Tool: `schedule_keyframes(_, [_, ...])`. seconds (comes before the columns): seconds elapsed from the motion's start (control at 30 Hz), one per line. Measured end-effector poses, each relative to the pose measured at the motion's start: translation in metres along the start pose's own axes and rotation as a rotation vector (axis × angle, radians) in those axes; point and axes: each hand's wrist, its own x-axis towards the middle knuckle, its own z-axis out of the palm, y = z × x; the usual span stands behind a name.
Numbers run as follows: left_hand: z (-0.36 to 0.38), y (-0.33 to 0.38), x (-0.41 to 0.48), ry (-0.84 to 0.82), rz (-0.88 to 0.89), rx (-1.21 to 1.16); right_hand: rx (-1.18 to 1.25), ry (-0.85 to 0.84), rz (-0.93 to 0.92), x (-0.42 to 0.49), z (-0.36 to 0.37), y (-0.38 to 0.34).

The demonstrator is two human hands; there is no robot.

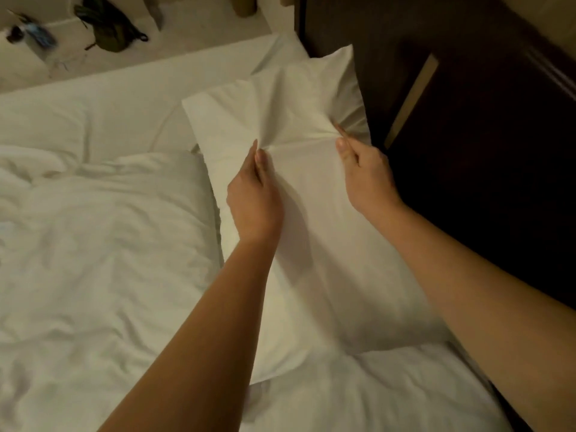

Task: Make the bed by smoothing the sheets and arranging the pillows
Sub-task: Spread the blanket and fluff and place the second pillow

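Observation:
A white pillow point(311, 260) lies along the right side of the bed, next to the dark headboard. My left hand point(254, 194) pinches a fold of its pillowcase near the far end. My right hand point(366, 169) pinches the same cloth a little to the right, so creases fan out between the two grips. A second white pillow point(274, 98) lies beyond the first, partly under it. The rumpled white duvet point(103, 244) covers the left of the bed and wraps round the pillow's near end.
The dark wooden headboard point(483, 151) runs down the right side, close to my right hand. Beyond the bed's far edge is pale floor with a dark green bag point(109, 26) and small blurred items point(34, 34).

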Motion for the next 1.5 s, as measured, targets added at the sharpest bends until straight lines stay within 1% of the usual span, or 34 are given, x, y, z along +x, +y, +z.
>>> schedule_keyframes(0.1, [0.038, 0.005, 0.000, -0.034, 0.012, 0.036, -0.024, 0.012, 0.014, 0.027, -0.013, 0.033])
schedule_keyframes(0.17, [0.059, 0.000, 0.001, -0.105, 0.050, 0.080, -0.070, -0.008, 0.020, 0.039, -0.020, 0.059])
schedule_keyframes(0.2, [0.069, -0.006, 0.002, -0.173, 0.055, 0.106, -0.114, -0.036, 0.027, 0.044, -0.022, 0.074])
schedule_keyframes(0.27, [0.087, -0.029, 0.005, -0.380, 0.014, 0.175, -0.285, -0.152, 0.077, 0.049, -0.022, 0.104])
schedule_keyframes(0.33, [0.094, -0.056, 0.004, -0.616, 0.016, 0.293, -0.441, -0.306, 0.215, 0.046, -0.017, 0.120])
schedule_keyframes(0.37, [0.092, -0.066, 0.001, -0.683, 0.049, 0.341, -0.491, -0.363, 0.265, 0.043, -0.014, 0.125])
schedule_keyframes(0.4, [0.087, -0.075, -0.002, -0.701, 0.088, 0.366, -0.543, -0.392, 0.276, 0.038, -0.009, 0.126])
schedule_keyframes(0.43, [0.080, -0.083, -0.005, -0.681, 0.105, 0.377, -0.602, -0.393, 0.252, 0.033, -0.003, 0.123])
schedule_keyframes(0.5, [0.059, -0.097, -0.008, -0.593, 0.084, 0.443, -0.697, -0.360, 0.148, 0.022, 0.014, 0.110])
schedule_keyframes(0.53, [0.046, -0.106, -0.009, -0.550, 0.053, 0.512, -0.725, -0.353, 0.078, 0.018, 0.025, 0.100])
schedule_keyframes(0.6, [0.018, -0.129, -0.009, -0.489, -0.038, 0.653, -0.737, -0.395, -0.088, 0.010, 0.052, 0.075])
schedule_keyframes(0.73, [-0.041, -0.173, -0.009, -0.410, -0.169, 0.846, -0.710, -0.609, -0.411, -0.007, 0.117, 0.029])
schedule_keyframes(0.87, [-0.082, -0.214, -0.011, -0.360, -0.322, 0.844, -0.857, -0.852, -0.622, -0.024, 0.181, 0.014])
schedule_keyframes(0.93, [-0.093, -0.235, -0.012, -0.383, -0.351, 0.803, -0.961, -0.957, -0.611, -0.028, 0.207, 0.016])
schedule_keyframes(1.0, [-0.098, -0.252, -0.011, -0.430, -0.365, 0.755, -1.082, -0.995, -0.571, -0.029, 0.222, 0.018])
schedule_keyframes(1.03, [-0.099, -0.261, -0.009, -0.458, -0.382, 0.725, -1.166, -1.003, -0.581, -0.029, 0.229, 0.018])
schedule_keyframes(1.13, [-0.098, -0.285, -0.004, -0.526, -0.413, 0.654, -1.377, -1.084, -0.650, -0.026, 0.242, 0.019])
schedule_keyframes(1.3, [-0.088, -0.310, 0.000, -0.544, -0.425, 0.600, -1.526, -1.194, -0.765, -0.020, 0.252, 0.029])
schedule_keyframes(1.37, [-0.085, -0.313, 0.000, -0.537, -0.415, 0.602, -1.656, -1.205, -0.717, -0.020, 0.252, 0.021])
schedule_keyframes(1.43, [-0.085, -0.315, -0.001, -0.522, -0.399, 0.598, -1.834, -1.194, -0.588, -0.019, 0.250, 0.009])
schedule_keyframes(1.5, [-0.087, -0.316, -0.002, -0.517, -0.390, 0.589, -1.946, -1.178, -0.500, -0.021, 0.243, -0.003])
